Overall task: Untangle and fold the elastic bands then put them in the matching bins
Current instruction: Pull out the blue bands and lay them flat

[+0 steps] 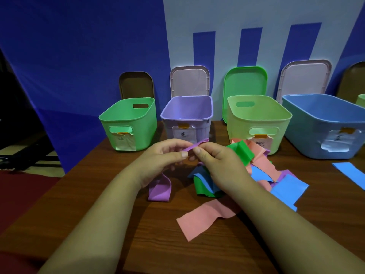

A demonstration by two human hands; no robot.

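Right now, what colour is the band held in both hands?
Purple; the band shows best in the head view.

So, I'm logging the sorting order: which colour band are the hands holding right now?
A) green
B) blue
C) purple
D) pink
C: the left hand and the right hand both pinch the top of the purple band, and the rest of it hangs below the left hand.

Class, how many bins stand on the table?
4, left to right along the back: green bin, purple bin, pale yellow bin, blue bin. A sliver at the right edge may be a fifth.
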